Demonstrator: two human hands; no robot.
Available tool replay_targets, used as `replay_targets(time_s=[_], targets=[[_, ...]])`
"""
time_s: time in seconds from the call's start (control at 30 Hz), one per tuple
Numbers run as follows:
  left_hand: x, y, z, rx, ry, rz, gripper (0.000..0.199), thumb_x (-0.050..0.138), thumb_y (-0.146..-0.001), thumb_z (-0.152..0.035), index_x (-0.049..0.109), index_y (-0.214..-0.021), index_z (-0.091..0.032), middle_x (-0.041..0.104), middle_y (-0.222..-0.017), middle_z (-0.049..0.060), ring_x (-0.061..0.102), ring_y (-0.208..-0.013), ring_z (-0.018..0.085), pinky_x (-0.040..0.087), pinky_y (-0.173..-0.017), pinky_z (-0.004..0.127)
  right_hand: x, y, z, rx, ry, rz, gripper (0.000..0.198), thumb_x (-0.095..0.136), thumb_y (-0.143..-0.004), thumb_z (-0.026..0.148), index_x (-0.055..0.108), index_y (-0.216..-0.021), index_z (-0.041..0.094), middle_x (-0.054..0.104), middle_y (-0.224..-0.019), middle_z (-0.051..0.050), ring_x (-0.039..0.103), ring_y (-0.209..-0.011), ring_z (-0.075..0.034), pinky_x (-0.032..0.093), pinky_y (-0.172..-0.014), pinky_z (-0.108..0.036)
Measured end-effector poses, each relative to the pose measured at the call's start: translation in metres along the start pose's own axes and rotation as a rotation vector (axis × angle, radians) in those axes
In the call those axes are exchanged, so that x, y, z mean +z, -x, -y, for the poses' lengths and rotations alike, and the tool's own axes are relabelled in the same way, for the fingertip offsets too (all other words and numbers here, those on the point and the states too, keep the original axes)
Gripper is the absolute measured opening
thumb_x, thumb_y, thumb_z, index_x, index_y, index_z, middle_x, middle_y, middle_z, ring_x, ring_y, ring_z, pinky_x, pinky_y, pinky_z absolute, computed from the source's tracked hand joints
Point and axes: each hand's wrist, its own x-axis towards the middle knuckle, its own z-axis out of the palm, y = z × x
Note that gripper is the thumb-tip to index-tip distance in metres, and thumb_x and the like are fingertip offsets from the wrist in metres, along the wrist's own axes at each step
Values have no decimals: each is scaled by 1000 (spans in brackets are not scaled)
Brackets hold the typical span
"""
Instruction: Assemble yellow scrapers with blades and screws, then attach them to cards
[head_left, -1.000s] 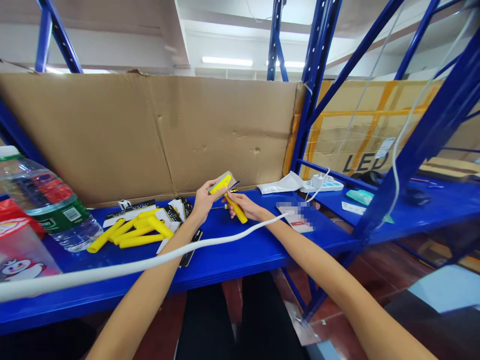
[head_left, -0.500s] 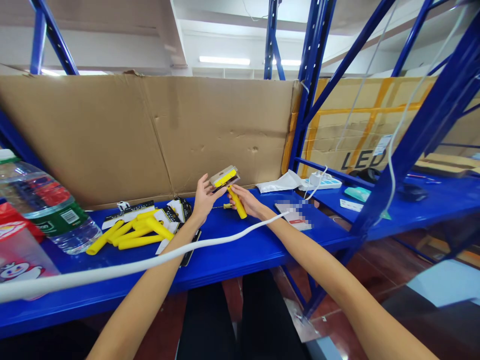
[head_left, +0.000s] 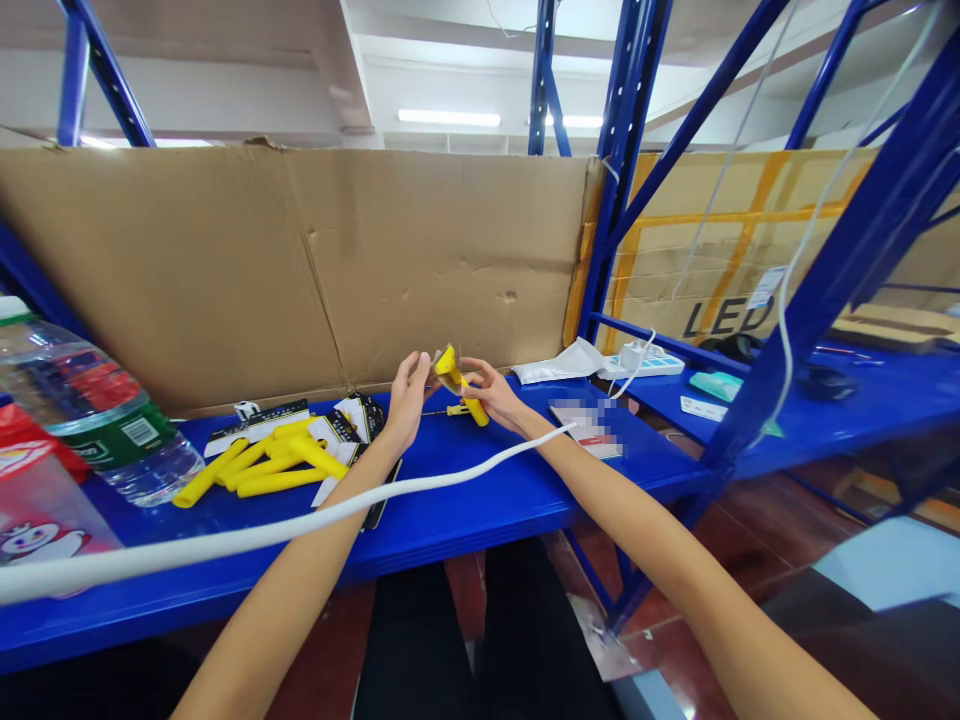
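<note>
Above the blue shelf, my left hand (head_left: 409, 402) is closed on one side of a small clear package (head_left: 448, 368) with yellow on it, now tilted nearly edge-on. What the package contains is too small to make out. A yellow tube (head_left: 477, 411) slants down out of my right hand (head_left: 495, 394), whose fingers are wrapped round its upper part and reach the package's right side. Behind the hands lies a thin tool with a yellow handle (head_left: 454, 410). To the left is a pile of yellow tubes (head_left: 281, 462) beside black-and-white packages (head_left: 259, 427).
A white cable (head_left: 360, 502) crosses in front of my forearms. At left stand a large water bottle (head_left: 112, 420) and a red-and-pink bag (head_left: 45, 500). A cardboard sheet (head_left: 435, 260) backs the shelf (head_left: 480, 510). A power strip (head_left: 652, 366) and a white pouch (head_left: 559, 362) lie right.
The package has turned from showing its face to nearly edge-on. My right hand has risen slightly and moved in against it, with the yellow tube still in its grip.
</note>
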Motion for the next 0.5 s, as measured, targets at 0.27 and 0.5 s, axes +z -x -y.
replay_targets(time_s=[0.27, 0.5], targets=[[8, 7, -9, 43, 50, 130, 77, 83, -87, -76, 75, -138, -18, 80, -137, 16, 74, -132, 35, 56, -113, 46, 0, -2, -8, 27, 85, 0, 37, 76, -107, 40, 70, -136, 18, 74, -129, -9, 76, -105, -22, 68, -89, -42], [3, 4, -5, 78, -17, 121, 77, 96, -80, -62, 72, -139, -20, 80, -134, 16, 75, -129, 32, 57, -113, 44, 2, 3, -3, 87, 165, 19, 37, 76, -107, 39, 70, -136, 18, 74, -129, -9, 75, -104, -22, 68, -87, -41]])
